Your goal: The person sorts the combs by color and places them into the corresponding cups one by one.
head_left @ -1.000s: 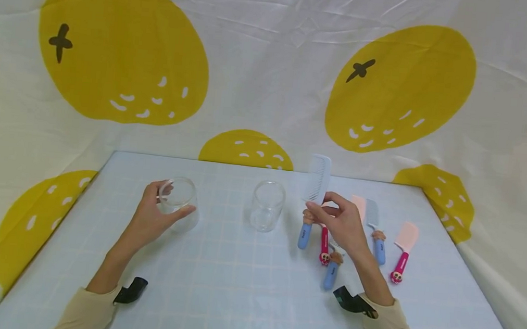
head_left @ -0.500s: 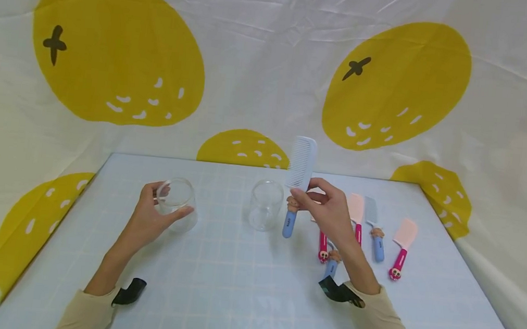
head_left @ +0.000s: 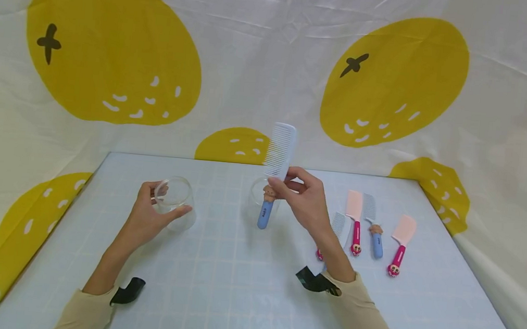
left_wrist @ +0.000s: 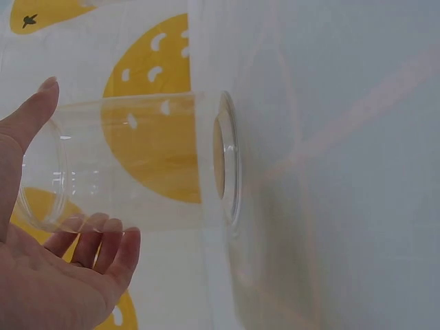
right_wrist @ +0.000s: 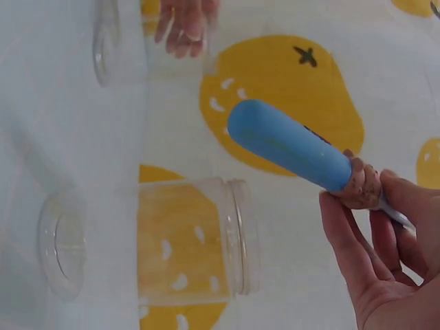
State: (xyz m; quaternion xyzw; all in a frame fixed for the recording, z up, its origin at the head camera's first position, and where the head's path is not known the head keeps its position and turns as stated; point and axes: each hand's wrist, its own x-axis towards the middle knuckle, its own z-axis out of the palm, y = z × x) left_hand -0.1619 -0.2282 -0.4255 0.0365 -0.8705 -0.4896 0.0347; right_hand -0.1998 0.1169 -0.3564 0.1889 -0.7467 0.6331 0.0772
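My right hand [head_left: 304,202] pinches a light blue comb [head_left: 280,150] near the neck, where a brown figure sits above the blue handle [right_wrist: 289,144]. The comb's teeth point up and the handle hangs down in front of a clear glass jar [right_wrist: 182,240], partly covering it in the head view. That jar stands upright on the table, its top open. My left hand [head_left: 150,220] holds a second clear glass jar [left_wrist: 151,158] near the rim, thumb on one side and fingers on the other. This jar is also upright.
On the right of the table [head_left: 214,296] lie several combs: a pink comb [head_left: 354,206] with a magenta handle, a blue comb [head_left: 376,237], another pink comb [head_left: 403,231], and others partly behind my right forearm. A cloth with yellow fruit prints hangs behind.
My right hand has carried the blue comb leftward and up, from beside the other combs to the middle jar. My left hand stays on its jar.
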